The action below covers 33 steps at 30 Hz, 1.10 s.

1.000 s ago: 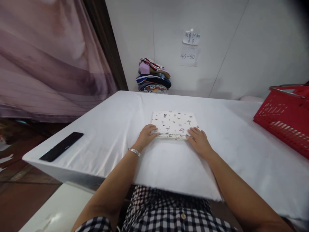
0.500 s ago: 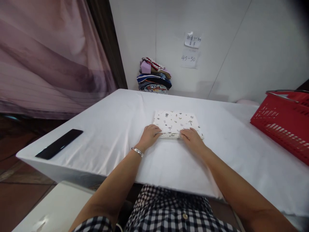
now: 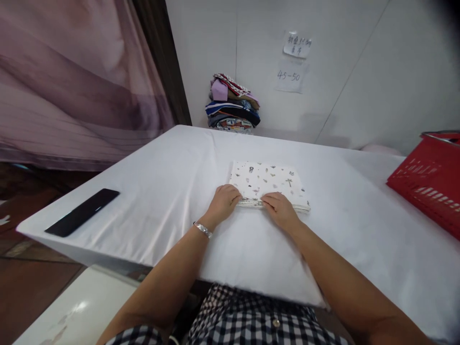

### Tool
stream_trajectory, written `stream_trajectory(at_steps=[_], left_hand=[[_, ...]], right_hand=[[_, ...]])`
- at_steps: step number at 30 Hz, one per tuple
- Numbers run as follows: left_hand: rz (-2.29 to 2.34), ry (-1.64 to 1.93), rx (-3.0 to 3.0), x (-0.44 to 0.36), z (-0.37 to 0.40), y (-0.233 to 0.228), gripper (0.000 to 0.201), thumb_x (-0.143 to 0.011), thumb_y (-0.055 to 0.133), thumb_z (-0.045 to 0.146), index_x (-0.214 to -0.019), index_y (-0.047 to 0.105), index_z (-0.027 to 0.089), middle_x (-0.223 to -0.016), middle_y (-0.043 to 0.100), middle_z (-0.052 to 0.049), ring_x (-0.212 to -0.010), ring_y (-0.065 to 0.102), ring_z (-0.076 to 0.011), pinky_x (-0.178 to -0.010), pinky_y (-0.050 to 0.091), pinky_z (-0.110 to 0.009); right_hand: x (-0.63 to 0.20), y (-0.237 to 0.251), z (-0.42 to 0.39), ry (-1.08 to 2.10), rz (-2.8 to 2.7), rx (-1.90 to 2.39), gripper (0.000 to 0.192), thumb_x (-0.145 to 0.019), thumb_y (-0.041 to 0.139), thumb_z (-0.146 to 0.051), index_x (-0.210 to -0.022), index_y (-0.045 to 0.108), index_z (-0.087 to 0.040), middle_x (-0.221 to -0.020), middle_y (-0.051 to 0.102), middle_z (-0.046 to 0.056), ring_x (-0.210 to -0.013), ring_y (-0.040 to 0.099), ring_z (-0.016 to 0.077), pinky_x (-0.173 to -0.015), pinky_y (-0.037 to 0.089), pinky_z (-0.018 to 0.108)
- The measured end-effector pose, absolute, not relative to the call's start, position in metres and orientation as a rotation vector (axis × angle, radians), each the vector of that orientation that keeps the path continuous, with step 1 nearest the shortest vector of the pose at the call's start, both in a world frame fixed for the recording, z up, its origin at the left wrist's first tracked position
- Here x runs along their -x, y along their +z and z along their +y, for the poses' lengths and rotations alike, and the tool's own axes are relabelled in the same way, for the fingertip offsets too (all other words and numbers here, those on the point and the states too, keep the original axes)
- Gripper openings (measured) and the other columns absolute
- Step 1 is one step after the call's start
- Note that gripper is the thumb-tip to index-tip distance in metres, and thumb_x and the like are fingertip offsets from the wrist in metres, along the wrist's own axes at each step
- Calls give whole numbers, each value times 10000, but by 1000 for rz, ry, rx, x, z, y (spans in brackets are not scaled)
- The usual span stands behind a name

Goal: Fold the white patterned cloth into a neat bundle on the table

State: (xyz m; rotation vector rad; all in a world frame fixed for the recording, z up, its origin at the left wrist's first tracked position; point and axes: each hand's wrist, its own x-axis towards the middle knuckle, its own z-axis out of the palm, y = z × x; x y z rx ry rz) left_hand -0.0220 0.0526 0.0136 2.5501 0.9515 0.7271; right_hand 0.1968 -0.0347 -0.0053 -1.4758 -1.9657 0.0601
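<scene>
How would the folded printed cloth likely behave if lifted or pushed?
The folded printed cloth would probably sag or unfold if lifted by one layer, since stacked layers show at its near edge. Lying flat, it seems unlikely to roll or tip.

Our left hand (image 3: 225, 200) and right hand (image 3: 281, 209) pinch the folded cloth (image 3: 265, 180) along its near edge. A red basket (image 3: 426, 175) stands to our right.
</scene>
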Motion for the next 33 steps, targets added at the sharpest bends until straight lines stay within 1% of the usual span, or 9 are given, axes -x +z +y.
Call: stream_trajectory(at_steps=[4,9,11,14,16,19,23,27,33], left_hand=[[928,715,-2487,24,53,16,247,-891,428,274,-807,652,214,-901,648,-44,-948,543,-189,-934,379,-373],[1062,886,-2269,37,58,19,230,-870,449,309,-868,660,219,-998,643,-42,-1002,539,-181,-891,428,-313],[1222,902,-2150,44,62,21,233,-855,458,338,-885,656,218,-998,642,-38,-944,560,-175,-826,449,-292],[1417,789,-1943,55,67,22,266,-802,517,433,-876,650,215,-853,651,-20,-752,575,-152,-673,450,-269],[1425,658,-1839,61,70,21,307,-747,571,481,-852,643,202,-742,635,-12,-664,561,-141,-598,426,-258],[1310,496,-1774,67,71,20,335,-675,638,496,-800,626,186,-706,616,-12,-624,542,-130,-535,386,-242],[1231,454,-1797,65,68,18,299,-624,675,453,-746,611,187,-700,589,2,-604,506,-116,-517,357,-232],[1208,478,-1812,61,67,16,257,-625,667,417,-713,598,186,-665,561,15,-592,486,-114,-513,350,-231],[1160,501,-1721,63,70,15,259,-643,657,433,-722,611,190,-645,567,23,-577,483,-108,-526,358,-235]], right_hand=[[-198,-5,-34,73,-1955,1475,269,-919,415,-285,-991,670,-239,-1014,659,63,-937,567,215,-851,441,404],[-197,-6,-34,70,-1950,1476,281,-917,410,-293,-1024,664,-240,-1037,650,73,-966,565,223,-864,438,409],[-197,-6,-35,76,-1959,1494,290,-918,406,-302,-1041,661,-244,-1050,647,76,-976,564,230,-872,433,418],[-196,-5,-36,71,-1968,1511,296,-919,400,-312,-1049,657,-245,-1055,646,76,-977,564,234,-878,429,422],[-197,-4,-36,64,-1972,1507,296,-919,400,-312,-1053,655,-246,-1056,645,74,-978,564,231,-882,429,418],[-197,-3,-37,67,-1986,1495,289,-916,409,-310,-1058,652,-244,-1054,646,72,-978,563,228,-882,429,414],[-191,1,-35,53,-1974,1512,273,-910,431,-310,-1034,659,-226,-1048,647,72,-982,557,224,-885,429,399],[-172,10,-24,48,-2059,1506,251,-910,439,-289,-1003,664,-230,-1047,649,63,-976,558,218,-872,428,387],[-136,22,6,84,-2244,1496,218,-905,468,-255,-884,680,-210,-873,644,58,-826,548,191,-751,426,327]])
